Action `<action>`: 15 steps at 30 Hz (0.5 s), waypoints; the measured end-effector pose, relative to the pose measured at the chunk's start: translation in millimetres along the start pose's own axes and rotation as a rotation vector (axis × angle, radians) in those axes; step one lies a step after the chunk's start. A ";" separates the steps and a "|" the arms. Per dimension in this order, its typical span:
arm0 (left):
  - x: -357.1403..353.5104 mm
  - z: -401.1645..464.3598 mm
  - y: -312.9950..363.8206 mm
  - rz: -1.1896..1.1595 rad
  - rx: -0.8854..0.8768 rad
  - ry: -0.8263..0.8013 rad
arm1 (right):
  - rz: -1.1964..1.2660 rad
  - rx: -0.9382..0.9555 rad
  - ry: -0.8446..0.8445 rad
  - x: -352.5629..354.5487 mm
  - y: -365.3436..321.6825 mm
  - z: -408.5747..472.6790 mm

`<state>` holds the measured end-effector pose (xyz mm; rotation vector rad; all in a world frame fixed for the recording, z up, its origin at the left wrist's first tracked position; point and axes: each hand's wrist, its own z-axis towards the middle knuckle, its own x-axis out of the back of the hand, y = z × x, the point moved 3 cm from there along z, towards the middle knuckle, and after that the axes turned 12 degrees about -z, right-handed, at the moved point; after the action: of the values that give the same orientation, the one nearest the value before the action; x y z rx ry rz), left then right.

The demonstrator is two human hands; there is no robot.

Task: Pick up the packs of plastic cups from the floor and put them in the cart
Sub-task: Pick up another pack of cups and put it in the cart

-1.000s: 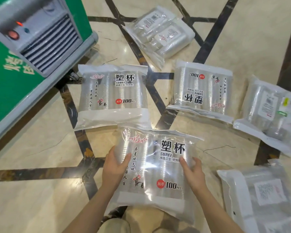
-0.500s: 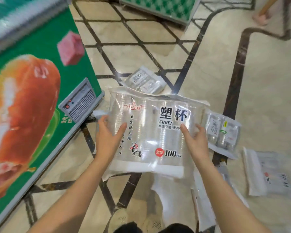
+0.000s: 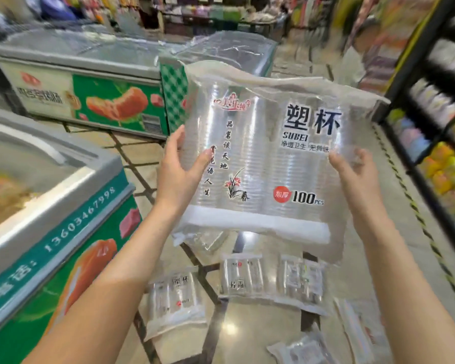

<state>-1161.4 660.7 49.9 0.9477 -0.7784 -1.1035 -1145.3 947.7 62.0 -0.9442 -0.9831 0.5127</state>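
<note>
Between two chest freezers on the left and a stocked shelf rack [image 3: 431, 106] on the right, a person is holding one pack of plastic cups [image 3: 263, 158] up at chest height, well clear of the floor [image 3: 247, 334]. The left hand [image 3: 179, 174] is gripping the pack's left edge, thumb lying across the printed front and the other fingers curled behind the film. The right hand [image 3: 352, 179] is gripping the right edge the same way, partly seen through the clear wrapper. The pack is hanging nearly flat to the camera, its white bottom strip sagging a little.

More packs are lying on the floor below: one near left [image 3: 175, 298], two side by side in the middle [image 3: 271, 282], and others at the near right edge. The near freezer [image 3: 55, 206] is standing close beside the left forearm; the far freezer [image 3: 90, 82] is sitting further back. No cart is showing in this view.

The step in hand looks like the carry. To do it well, both grips should be staying firm on the stacked cups rather than on loose film, which could slip or tear. Keeping the pack level should be stopping the cup stacks from sliding inside. Since the cart is out of sight, the person will probably be turning to find it, and the freezer corner is a snag risk.
</note>
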 end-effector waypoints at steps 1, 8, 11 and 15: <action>-5.0 8.5 21.1 -0.009 -0.033 -0.008 | 0.005 0.018 0.032 18.2 -15.1 5.2; -50.7 38.5 132.4 -0.135 -0.245 -0.091 | 0.046 0.144 0.258 128.1 -86.2 13.1; -67.6 40.1 157.8 -0.200 -0.300 -0.147 | 0.021 0.158 0.348 163.5 -96.7 0.1; -83.4 33.1 185.0 -0.288 -0.355 -0.225 | -0.015 0.147 0.450 200.3 -107.7 -32.9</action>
<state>-1144.5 762.9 227.6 0.6517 -0.6077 -1.5624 -1023.2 1025.4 240.6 -0.8689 -0.5390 0.3332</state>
